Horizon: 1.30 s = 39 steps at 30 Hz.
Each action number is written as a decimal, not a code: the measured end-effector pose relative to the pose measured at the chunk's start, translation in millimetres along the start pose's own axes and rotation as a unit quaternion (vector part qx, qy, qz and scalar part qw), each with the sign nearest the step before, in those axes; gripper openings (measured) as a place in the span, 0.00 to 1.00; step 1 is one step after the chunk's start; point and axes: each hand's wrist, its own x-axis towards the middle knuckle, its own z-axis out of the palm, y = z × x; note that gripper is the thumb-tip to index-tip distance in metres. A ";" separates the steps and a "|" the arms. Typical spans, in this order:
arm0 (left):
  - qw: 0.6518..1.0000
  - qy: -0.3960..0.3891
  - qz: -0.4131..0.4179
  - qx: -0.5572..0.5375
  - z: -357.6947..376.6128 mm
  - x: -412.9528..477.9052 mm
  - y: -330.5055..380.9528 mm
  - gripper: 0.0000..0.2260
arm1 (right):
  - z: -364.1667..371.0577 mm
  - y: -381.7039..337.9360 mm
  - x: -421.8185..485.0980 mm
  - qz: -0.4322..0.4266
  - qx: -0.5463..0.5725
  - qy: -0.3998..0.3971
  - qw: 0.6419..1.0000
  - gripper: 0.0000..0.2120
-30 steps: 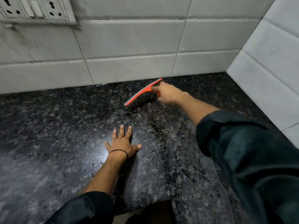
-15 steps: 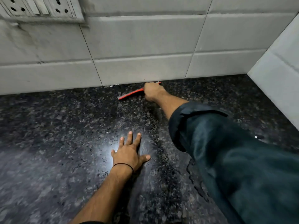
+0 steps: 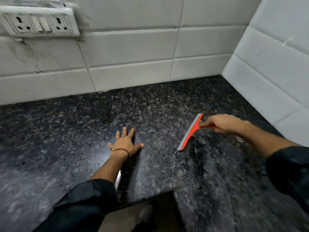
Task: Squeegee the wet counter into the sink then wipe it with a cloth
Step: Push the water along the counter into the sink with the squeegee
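Clearly the orange squeegee (image 3: pixel 190 132) is a light thing of stiff plastic with a soft grey rubber blade along its front edge, and it is best held where the right hand (image 3: pixel 222 123) has it, by the short handle behind the middle of the blade bar, so that pressure falls evenly along the rubber. The fingers of that hand are curled and pinched close around the handle, which they mostly hide. The blade stands tilted, its lower end on or just above the dark speckled granite counter (image 3: pixel 66 131), toward the right side near the tiled side wall (image 3: pixel 275 67); blur keeps me from saying whether the whole edge touches. Wet plastic could slip in the grip, I judge, so a firm hold suits it. The left hand (image 3: pixel 126 144) lies flat on the counter, palm down, fingers spread, a thin black band at the wrist, bracing the person. Half a second ago the squeegee lay far back against the foot of the back wall tiles (image 3: pixel 130 47), with the right arm stretched out over the stone; now it has come forward and rightward, the arm drawn back, while the left hand has stayed planted. Neither sink nor cloth is in view.
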 end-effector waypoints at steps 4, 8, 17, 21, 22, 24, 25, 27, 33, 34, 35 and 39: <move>0.997 0.060 0.043 -0.006 4.5 -13.4 5.1 0.35 | 15.7 24.2 -57.4 0.027 -0.037 0.013 0.999 0.26; 0.992 0.099 0.064 -0.055 20.3 -40.2 2.3 0.29 | 8.3 10.7 -63.9 -0.003 0.030 0.080 0.996 0.24; 0.994 0.096 -0.052 -0.026 53.8 -101.0 -61.8 0.27 | -22.4 -145.3 3.6 -0.175 0.003 0.126 0.977 0.30; 0.996 0.074 -0.040 -0.028 52.4 -101.6 -69.9 0.28 | -21.5 -189.3 18.4 -0.212 -0.048 0.124 0.968 0.29; 0.996 0.071 -0.042 -0.027 51.3 -100.7 -68.8 0.28 | -19.5 -188.7 15.4 -0.206 -0.044 0.129 0.969 0.28; 0.996 0.074 -0.051 -0.021 49.8 -99.6 -65.3 0.27 | -11.9 -175.0 5.9 -0.181 -0.025 0.127 0.975 0.25; 0.995 0.085 -0.054 -0.014 49.5 -99.6 -62.3 0.25 | -7.2 -162.7 -0.7 -0.166 -0.017 0.120 0.979 0.24; 0.991 0.127 -0.043 -0.001 50.5 -100.0 -51.8 0.20 | 4.8 -126.6 -16.2 -0.135 -0.012 0.105 0.985 0.21; 0.990 0.109 0.089 0.004 64.6 -89.0 24.9 0.21 | 55.8 0.3 -99.0 -0.056 -0.037 0.049 0.997 0.19; 0.989 0.097 0.110 0.007 68.4 -85.3 38.7 0.23 | 63.5 14.9 -114.8 -0.043 -0.035 0.040 0.998 0.18; 0.988 0.086 0.130 0.010 72.6 -82.0 53.6 0.24 | 72.0 28.8 -130.3 -0.029 -0.037 0.026 0.999 0.19; 0.981 0.042 0.188 0.026 86.3 -66.9 100.7 0.25 | 88.0 61.1 -171.7 0.002 -0.061 -0.025 0.998 0.29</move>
